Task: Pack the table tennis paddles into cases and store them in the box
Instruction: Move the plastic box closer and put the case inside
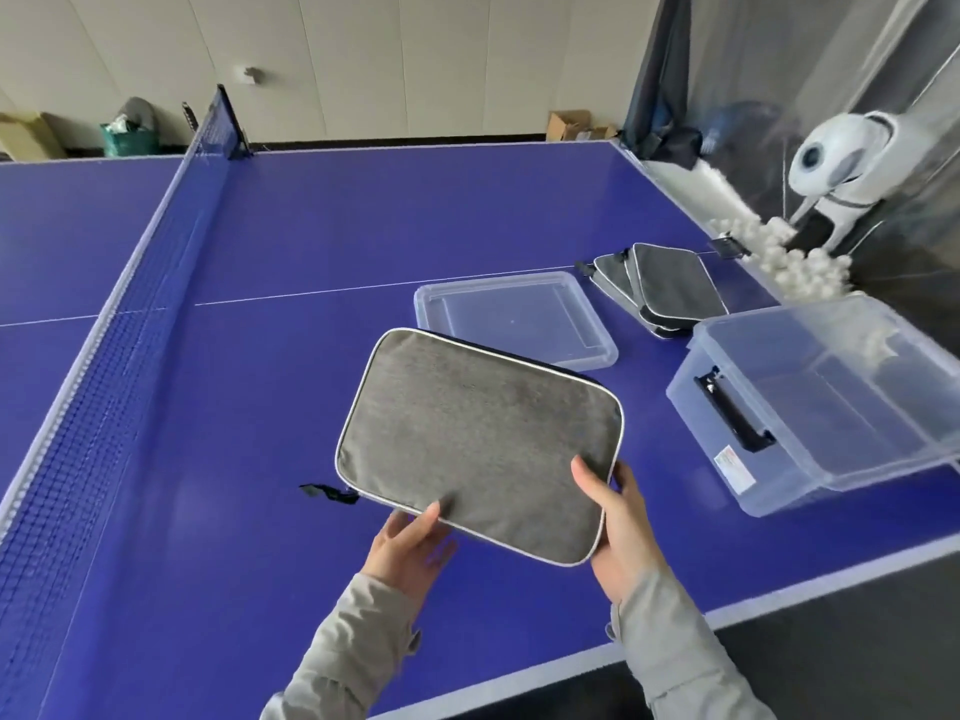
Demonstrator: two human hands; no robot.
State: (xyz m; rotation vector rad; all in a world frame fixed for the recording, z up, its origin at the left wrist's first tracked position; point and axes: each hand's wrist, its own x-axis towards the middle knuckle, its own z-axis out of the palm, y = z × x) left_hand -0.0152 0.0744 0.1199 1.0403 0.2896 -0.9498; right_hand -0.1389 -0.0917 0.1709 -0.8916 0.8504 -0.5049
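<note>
- While both hands hold it above the blue table, the grey case is in the air, tilted, its flat grey side facing up, w/ a light piping around the edge.
- Left hand: under the near-left edge of the case, thumb on top of the fabric, other fingers below and rather straight; it supports and pinches the edge.
- Right hand: clamped on the near-right corner of the case, thumb on top, fingers wrapped behind the corner.
- A black strap hangs from the left corner of the case, near the table surface.
- If a paddle is inside the case, I cannot tell; the case is closed on the visible side.
- Clear box: on the table at the right, open, w/ a black latch on its near side; it seems to hang a little over the table edge.
- Clear lid: flat on the table, just behind the held case, apart from the box.
- Two more cases: stacked and overlapping, btw the lid and the far-right table edge, just beyond the box.
- Net: crosses the table at the left.
- White ball machine and a heap of white balls: beyond the right table edge.
- Both sleeves are light grey.
</note>
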